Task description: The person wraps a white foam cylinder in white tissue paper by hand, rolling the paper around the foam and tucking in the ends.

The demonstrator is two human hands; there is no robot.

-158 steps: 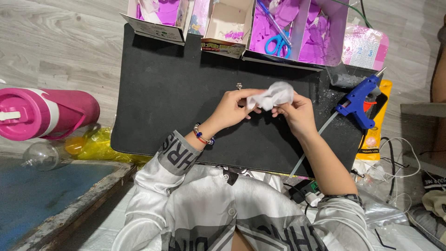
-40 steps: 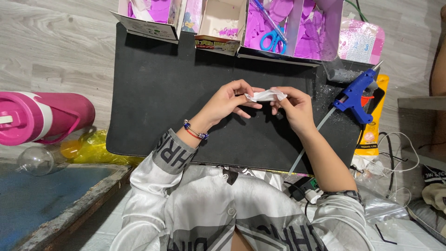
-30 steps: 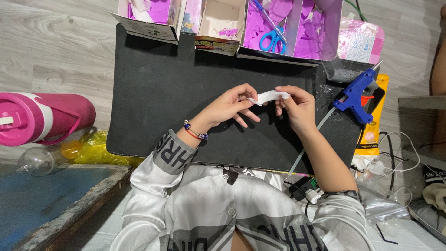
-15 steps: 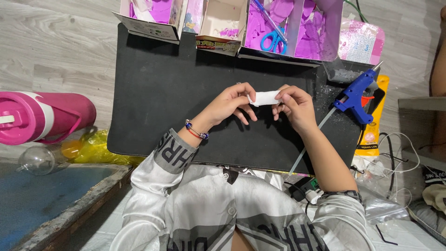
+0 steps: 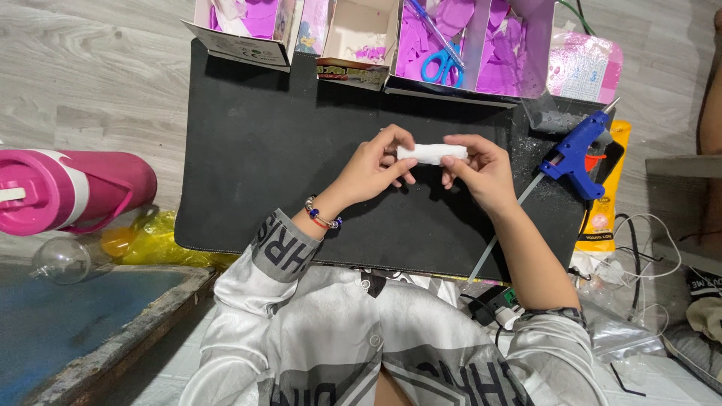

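Note:
Both hands hold a small white strip of folded material point(image 5: 423, 153) flat and level above a black mat point(image 5: 263, 165). My left hand point(image 5: 374, 167) pinches its left end between thumb and fingers. My right hand point(image 5: 477, 167) pinches the right end. A beaded bracelet point(image 5: 322, 218) circles my left wrist. The strip looks like a short, smooth white band.
A blue glue gun point(image 5: 575, 146) lies on the mat's right edge, by an orange packet point(image 5: 602, 203). Cardboard boxes with purple scraps and blue scissors point(image 5: 444, 64) line the far edge. A pink bottle point(image 5: 68, 188) and a clear bulb point(image 5: 62, 259) lie to the left. Cables point(image 5: 647, 256) trail at right.
Five seconds ago the white material was a crumpled lump between my hands. It has since been flattened and folded into a neat, straight strip; my hands stayed over the same spot.

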